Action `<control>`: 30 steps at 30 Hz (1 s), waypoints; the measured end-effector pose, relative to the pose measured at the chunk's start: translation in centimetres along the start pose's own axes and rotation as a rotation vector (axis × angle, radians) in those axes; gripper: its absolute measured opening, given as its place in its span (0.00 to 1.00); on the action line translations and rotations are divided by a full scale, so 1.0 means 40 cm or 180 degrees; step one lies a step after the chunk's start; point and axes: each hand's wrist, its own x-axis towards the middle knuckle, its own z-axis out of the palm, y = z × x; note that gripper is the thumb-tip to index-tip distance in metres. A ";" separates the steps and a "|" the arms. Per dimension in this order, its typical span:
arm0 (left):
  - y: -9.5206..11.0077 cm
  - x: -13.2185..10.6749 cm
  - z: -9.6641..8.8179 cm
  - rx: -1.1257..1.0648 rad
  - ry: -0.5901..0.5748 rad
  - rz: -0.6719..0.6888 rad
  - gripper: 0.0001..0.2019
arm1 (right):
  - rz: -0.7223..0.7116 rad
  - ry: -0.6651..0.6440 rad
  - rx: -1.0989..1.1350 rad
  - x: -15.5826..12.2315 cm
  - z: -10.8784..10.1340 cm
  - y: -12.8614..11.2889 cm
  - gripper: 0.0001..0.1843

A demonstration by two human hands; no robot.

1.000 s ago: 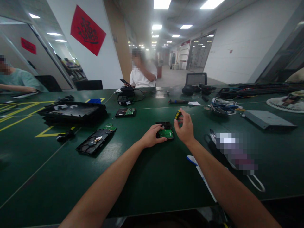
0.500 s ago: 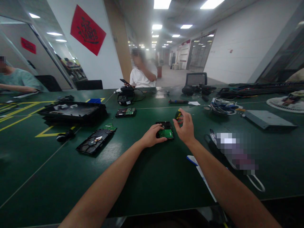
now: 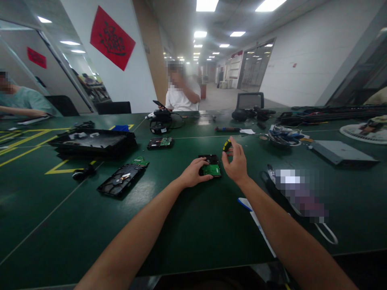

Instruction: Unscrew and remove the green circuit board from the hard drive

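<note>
A hard drive (image 3: 213, 170) with its green circuit board facing up lies on the table in front of me. My left hand (image 3: 196, 172) grips it from the left, thumb along the near edge and fingers over the far side. Just right of the drive and above the table, my right hand (image 3: 236, 161) pinches a screwdriver (image 3: 226, 145) by its yellow and black handle; its shaft is too fine to make out. A second hard drive (image 3: 160, 143) lies farther back. Off to the left is an opened black drive casing (image 3: 122, 180) with a green board at its far end.
Black trays (image 3: 92, 141) are stacked at left. On the right are a metal box (image 3: 343, 152), a bowl of cables (image 3: 284, 135) and a blurred-out pouch (image 3: 299, 193). A long-handled tool (image 3: 227, 129) lies farther back. Across the green table (image 3: 187, 225) sits a person (image 3: 183, 96) holding a phone.
The screwdriver handle has turned slightly in my right hand, and more of its yellow shows. My left hand and the hard drive have stayed in place.
</note>
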 end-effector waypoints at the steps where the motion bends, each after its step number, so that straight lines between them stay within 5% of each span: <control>1: -0.001 0.000 0.000 0.0000 0.0002 0.0006 0.32 | 0.0001 -0.0001 0.0000 0.000 0.000 0.000 0.36; 30: 0.002 0.001 0.000 0.0009 -0.0012 0.0005 0.32 | -0.0041 0.0073 -0.0002 -0.001 0.003 0.006 0.35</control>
